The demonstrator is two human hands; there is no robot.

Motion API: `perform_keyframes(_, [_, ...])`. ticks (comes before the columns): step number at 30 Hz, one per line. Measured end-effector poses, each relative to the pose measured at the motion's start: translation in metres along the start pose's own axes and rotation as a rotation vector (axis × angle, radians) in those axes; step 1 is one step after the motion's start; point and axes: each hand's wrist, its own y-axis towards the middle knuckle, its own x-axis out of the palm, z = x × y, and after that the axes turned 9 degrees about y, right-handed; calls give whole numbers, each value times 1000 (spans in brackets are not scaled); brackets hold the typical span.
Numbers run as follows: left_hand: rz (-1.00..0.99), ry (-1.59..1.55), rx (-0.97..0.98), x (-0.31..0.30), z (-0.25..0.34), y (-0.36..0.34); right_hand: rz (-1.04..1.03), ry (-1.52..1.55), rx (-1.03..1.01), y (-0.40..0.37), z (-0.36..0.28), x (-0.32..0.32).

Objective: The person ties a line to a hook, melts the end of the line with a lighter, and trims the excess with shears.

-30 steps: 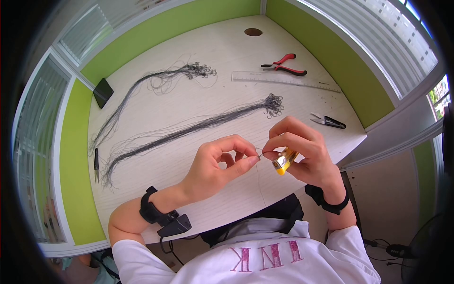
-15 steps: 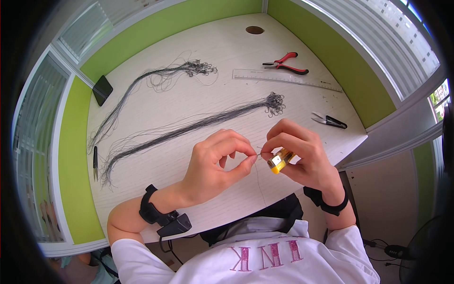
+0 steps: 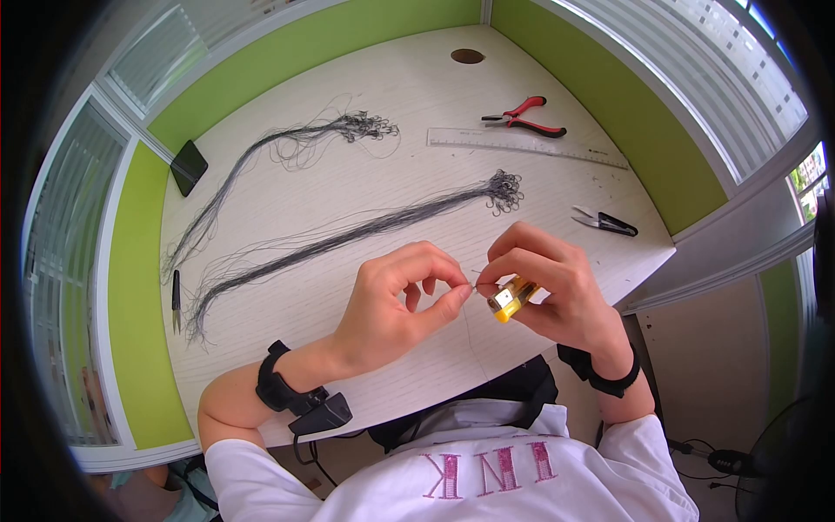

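Left hand (image 3: 390, 300) tight on thin strand (image 3: 470, 329), right hand (image 3: 561, 283) around yellow lighter (image 3: 512, 299) (contents unclear).

On the counter (image 3: 400, 78), the far strand bundle (image 3: 300, 133) lies behind the near strand bundle (image 3: 344, 235). In front of that: left hand (image 3: 400, 296), then right hand (image 3: 561, 283) with a lighter (image 3: 513, 298) in it. Pliers (image 3: 511, 119) sit just behind the ruler (image 3: 522, 146), back right, and the snips (image 3: 614, 225) are at the right, in front of the ruler's right end. Way over left, beside the near bundle's tail, there's another tool (image 3: 177, 291), maybe more snips, kinda hard to tell.
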Motion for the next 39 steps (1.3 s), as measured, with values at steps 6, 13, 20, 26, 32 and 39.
perform_keyframes(6, [-31, 3, -55, -2, 3, 0, 11, 61, 31, 0, 0, 0])
perform_keyframes(13, [-223, -519, -308, -1, 4, -1, 157, 113, 121, 0, -3, -16])
perform_keyframes(20, [-369, -714, -615, -73, -7, -22, 202, 181, 670, 21, 26, -60])
perform_keyframes(26, [30, -369, -717, -176, -45, -77, 131, 24, 824, 43, 66, -66])
perform_keyframes(32, [203, 156, -839, -231, -71, -114, 94, 12, 815, 56, 84, -58])
perform_keyframes(39, [238, 282, -877, -225, -87, -117, 84, -64, 781, 54, 86, -56])
